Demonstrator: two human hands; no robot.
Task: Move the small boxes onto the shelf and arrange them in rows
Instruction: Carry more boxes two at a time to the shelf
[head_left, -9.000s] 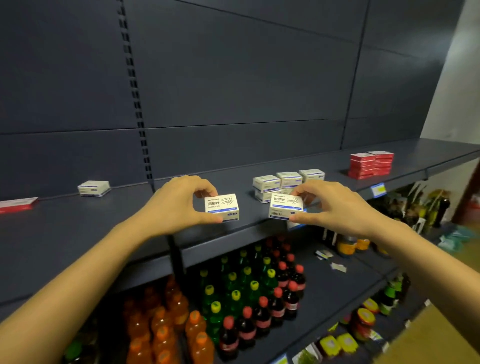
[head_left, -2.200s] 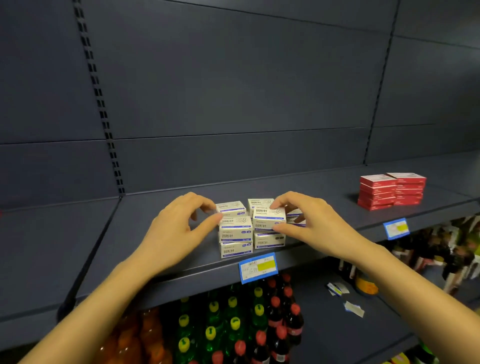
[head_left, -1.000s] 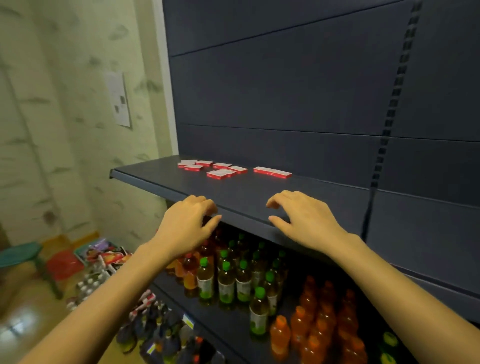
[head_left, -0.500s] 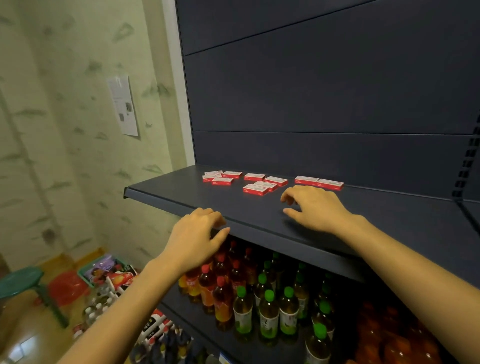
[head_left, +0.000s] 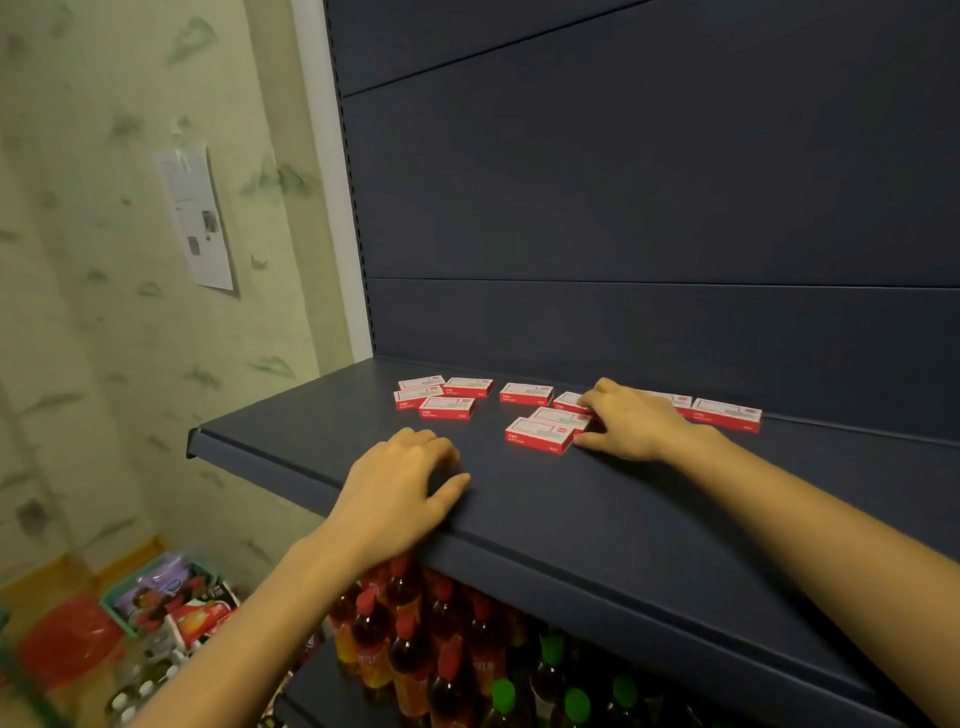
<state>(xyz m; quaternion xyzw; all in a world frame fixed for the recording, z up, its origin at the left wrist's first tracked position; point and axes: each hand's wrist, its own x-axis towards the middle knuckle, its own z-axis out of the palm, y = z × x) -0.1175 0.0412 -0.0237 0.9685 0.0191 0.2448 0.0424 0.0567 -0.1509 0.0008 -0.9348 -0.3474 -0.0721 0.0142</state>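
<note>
Several small flat red and white boxes lie scattered on the dark blue shelf (head_left: 311, 441), towards its back. One cluster of boxes (head_left: 445, 407) lies at the left. A nearer box (head_left: 539, 434) lies in the middle, and another box (head_left: 727, 413) lies at the right. My right hand (head_left: 631, 421) rests among the middle boxes, its fingertips on one and its thumb beside the nearer box, holding nothing. My left hand (head_left: 397, 488) lies on the shelf's front part with curled fingers, apart from the boxes, holding nothing.
The shelf's left end stands next to a pale green wall with a paper notice (head_left: 195, 218). Below the shelf stand rows of drink bottles (head_left: 410, 639) with red and green caps. On the floor at lower left are a basket of packets (head_left: 166, 597) and a red basin (head_left: 67, 639).
I have turned from the stacked white boxes to the shelf's left end. In the last second my right hand has reached forward to the red boxes, and my left hand has come onto the shelf.
</note>
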